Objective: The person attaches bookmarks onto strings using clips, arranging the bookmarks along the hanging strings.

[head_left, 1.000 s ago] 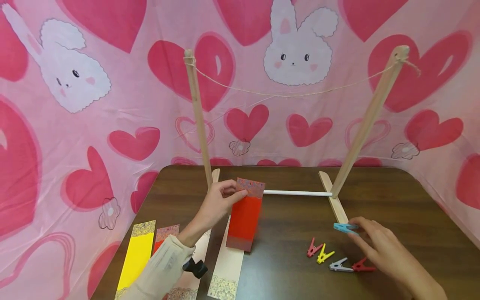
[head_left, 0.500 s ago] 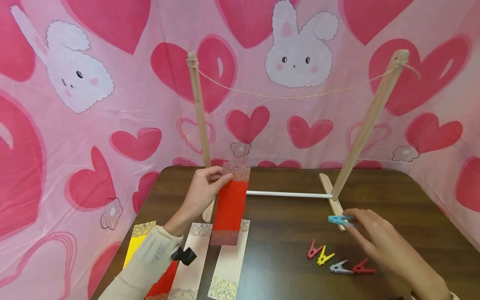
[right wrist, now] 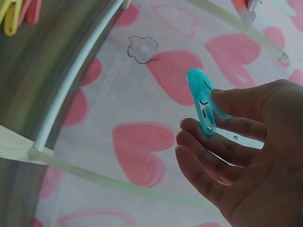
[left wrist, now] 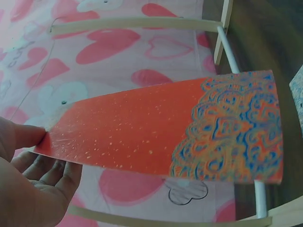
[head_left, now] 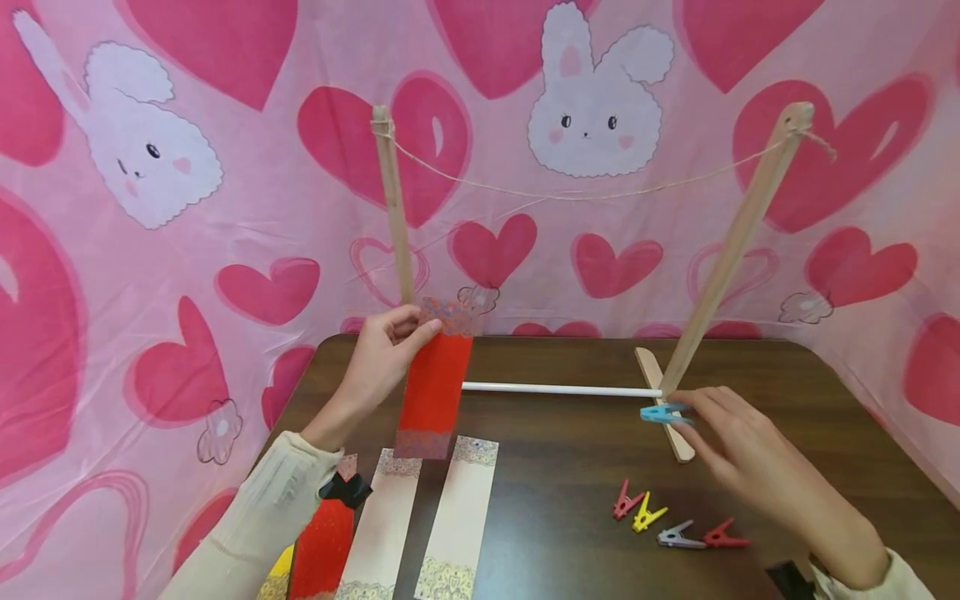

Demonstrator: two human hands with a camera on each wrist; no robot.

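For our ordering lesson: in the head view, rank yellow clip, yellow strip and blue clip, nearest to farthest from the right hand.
1. Blue clip, pinched by the right hand.
2. Yellow clip, on the table.
3. Yellow strip, far left.

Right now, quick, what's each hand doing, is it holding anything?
Left hand: holding a red card, pinched near its patterned top end.
Right hand: holding a blue clothespin, pinched by thumb and fingers.

brown wood-grain table [head_left: 570,467], wooden stand [head_left: 716,287], two cream lace-patterned strips [head_left: 459,517], red strip [head_left: 322,542], yellow strip [head_left: 279,573], four plastic clothespins [head_left: 643,515]
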